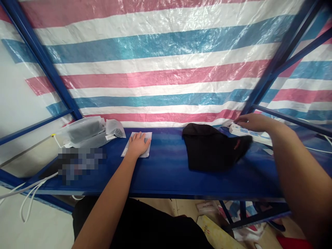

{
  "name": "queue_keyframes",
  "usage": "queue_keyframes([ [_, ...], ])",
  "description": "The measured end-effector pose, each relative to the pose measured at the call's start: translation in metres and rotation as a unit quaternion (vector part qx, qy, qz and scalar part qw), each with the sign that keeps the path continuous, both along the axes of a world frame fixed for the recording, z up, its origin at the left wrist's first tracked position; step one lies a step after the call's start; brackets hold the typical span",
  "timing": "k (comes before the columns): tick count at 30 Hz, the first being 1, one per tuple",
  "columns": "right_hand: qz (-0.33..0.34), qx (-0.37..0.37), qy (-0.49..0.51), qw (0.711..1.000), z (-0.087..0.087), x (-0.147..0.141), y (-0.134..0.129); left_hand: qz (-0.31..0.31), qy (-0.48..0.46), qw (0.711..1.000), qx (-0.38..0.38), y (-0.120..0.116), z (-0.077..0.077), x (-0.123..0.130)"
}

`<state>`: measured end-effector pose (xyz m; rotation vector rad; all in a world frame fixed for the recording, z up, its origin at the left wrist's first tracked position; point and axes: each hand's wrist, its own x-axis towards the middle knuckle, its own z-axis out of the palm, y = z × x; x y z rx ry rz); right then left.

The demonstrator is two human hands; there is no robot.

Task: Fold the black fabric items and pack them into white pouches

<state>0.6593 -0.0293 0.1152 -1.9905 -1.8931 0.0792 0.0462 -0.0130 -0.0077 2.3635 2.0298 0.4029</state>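
Head view: a black cloth item (207, 148) lies between the person's hands on a glossy blue worktop (160, 176), and I use it as my marker. Well to its left, the left hand (138, 145) rests over a flat, clear packet (145, 153), its fingers spread. The packet is directly under that palm, so the left hand is clearly the nearer; its long axis seems to point away from the person, though its near-square shape makes that hard to judge. Just beyond the cloth's far right side, the right hand (252, 121) reaches over a white power strip (246, 134). Its fingers bend loosely, pointing left; whether they touch the strip or pinch anything, I cannot tell. The strip's long axis slants outward to the right and slightly towards the person, passing behind the right forearm. The cloth itself is soft and matt, broad and folded at the left, tapering towards a small red mark at the right. Farther left than the packet sit frosted, puffy plastic pouches (85, 133), rounded and wrinkled. Behind the cloth hangs a shiny woven sheet (166, 81) in red, white and blue stripes, creased and catching the light.
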Motion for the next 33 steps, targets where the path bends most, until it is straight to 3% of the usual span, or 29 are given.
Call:
queue_keyframes([
  [3, 0.062, -0.023, -0.042, 0.997, 0.013, -0.024, -0.001, 0.003, -0.002, 0.999, -0.040, 0.003, -0.003, 0.001],
  [5, 0.107, -0.058, -0.046, 0.991, 0.017, -0.057, -0.005, 0.008, 0.002, 0.999, -0.048, 0.004, -0.003, 0.001],
  [7, 0.122, -0.086, -0.040, 0.988, 0.010, -0.097, -0.009, 0.013, 0.006, 0.998, -0.054, 0.005, -0.002, 0.002],
  [9, 0.137, -0.101, -0.061, 0.983, -0.009, -0.138, -0.011, 0.014, 0.005, 0.998, -0.057, 0.005, -0.001, 0.001],
  [14, 0.174, -0.191, -0.112, 0.960, -0.081, -0.224, -0.008, 0.012, -0.003, 0.999, -0.053, 0.004, 0.000, 0.001],
  [17, 0.153, -0.170, -0.113, 0.967, -0.098, -0.257, -0.005, 0.012, -0.008, 0.999, -0.049, 0.003, -0.001, 0.002],
  [22, 0.145, -0.200, -0.098, 0.964, -0.073, -0.286, -0.002, 0.012, -0.040, 0.999, -0.011, 0.003, 0.002, 0.003],
  [24, 0.156, -0.131, -0.079, 0.976, -0.068, -0.294, -0.004, 0.002, -0.079, 0.996, 0.037, 0.003, 0.007, -0.001],
  [27, 0.210, -0.001, -0.069, 0.975, -0.080, -0.304, -0.008, 0.009, -0.144, 0.977, 0.159, -0.001, 0.021, -0.015],
  [30, 0.237, -0.007, -0.073, 0.969, -0.101, -0.307, -0.012, 0.109, -0.171, 0.929, 0.308, -0.009, 0.034, -0.032],
  [33, 0.228, -0.032, -0.070, 0.971, -0.112, -0.306, -0.011, 0.228, -0.194, 0.882, 0.364, -0.012, 0.038, -0.046],
])
